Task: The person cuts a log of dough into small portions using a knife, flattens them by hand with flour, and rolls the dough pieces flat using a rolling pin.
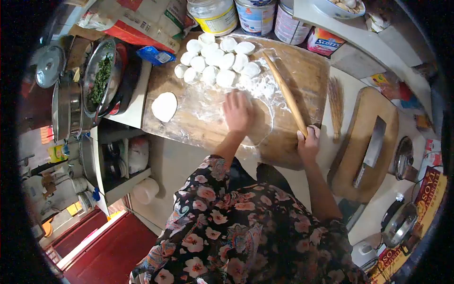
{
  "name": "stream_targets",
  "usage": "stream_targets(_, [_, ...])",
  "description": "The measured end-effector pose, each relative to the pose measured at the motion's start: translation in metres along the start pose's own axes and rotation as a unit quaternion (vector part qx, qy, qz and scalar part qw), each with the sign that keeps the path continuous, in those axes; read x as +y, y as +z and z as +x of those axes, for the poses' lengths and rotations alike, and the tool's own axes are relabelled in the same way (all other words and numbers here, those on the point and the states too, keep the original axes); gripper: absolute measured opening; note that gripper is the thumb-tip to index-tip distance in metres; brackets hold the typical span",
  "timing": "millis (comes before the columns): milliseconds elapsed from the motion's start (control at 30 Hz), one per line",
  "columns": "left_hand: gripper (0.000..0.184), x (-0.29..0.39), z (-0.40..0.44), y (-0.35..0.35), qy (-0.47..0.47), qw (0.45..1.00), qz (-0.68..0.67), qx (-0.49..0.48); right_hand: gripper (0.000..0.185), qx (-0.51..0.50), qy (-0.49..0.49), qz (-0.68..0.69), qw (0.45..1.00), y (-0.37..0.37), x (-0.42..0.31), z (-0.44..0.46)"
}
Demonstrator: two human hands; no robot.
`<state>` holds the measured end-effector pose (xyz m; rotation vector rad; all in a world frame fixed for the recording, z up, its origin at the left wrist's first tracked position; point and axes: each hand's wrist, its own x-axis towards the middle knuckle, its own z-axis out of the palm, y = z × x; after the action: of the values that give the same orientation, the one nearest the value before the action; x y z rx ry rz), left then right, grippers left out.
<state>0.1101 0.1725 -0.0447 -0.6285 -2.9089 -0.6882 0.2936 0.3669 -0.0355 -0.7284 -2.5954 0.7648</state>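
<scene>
My right hand (309, 143) is closed around the near end of a long wooden rolling pin (286, 92), which slants across the right side of a floured wooden board (198, 125). Flat on the middle of the board lies my left hand (238, 112), fingers stretched out over the flour; whatever is under the palm is hidden. Beyond its fingertips sit several floured, flattened dough pieces (215, 57) in a cluster. A thin rolled-out dough round (164, 107) rests at the board's left edge. Loose flour (267, 85) spreads between the dough pieces and the pin.
To the left stands a metal bowl of chopped greens (100, 78). Tins (256, 18) and a jar (212, 16) line the back, beside a flour sack (137, 23). On the right are a small straw brush (336, 106) and a cutting board (366, 106) carrying a cleaver (373, 146).
</scene>
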Motion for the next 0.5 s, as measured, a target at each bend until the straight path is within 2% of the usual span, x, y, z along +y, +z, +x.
stream_targets(67, [0.059,0.03,-0.013,-0.009,0.097,0.992,-0.028,-0.078,0.033,0.003,0.001,0.004,1.0,0.0,-0.002,0.0])
stream_targets(133, [0.065,0.041,-0.038,0.0,0.197,0.974,0.029,-0.112,0.033,0.008,0.006,0.008,1.0,0.001,-0.002,0.0])
stream_targets(167, [0.065,0.043,-0.046,0.0,0.197,0.974,0.024,-0.112,0.033,-0.01,0.016,0.008,1.0,0.001,0.0,0.0])
stream_targets(267, [0.068,0.036,-0.057,0.0,0.281,0.942,-0.03,-0.183,0.034,-0.038,0.026,0.015,0.999,-0.01,-0.001,0.006])
stream_targets(333, [0.068,0.031,-0.048,-0.035,0.232,0.948,-0.007,-0.218,0.035,-0.049,-0.014,0.047,0.998,-0.02,0.003,0.012])
stream_targets(367, [0.068,0.017,-0.047,-0.04,0.195,0.968,-0.004,-0.161,0.035,-0.05,-0.012,0.045,0.998,-0.025,0.005,0.018])
stream_targets(467, [0.067,-0.017,-0.038,-0.059,0.095,0.995,-0.019,0.01,0.038,-0.131,-0.155,-0.041,0.978,-0.042,0.001,0.036])
stream_targets(500, [0.067,-0.026,-0.039,-0.059,0.093,0.995,-0.019,0.009,0.038,-0.134,-0.155,-0.041,0.978,-0.04,0.002,0.039])
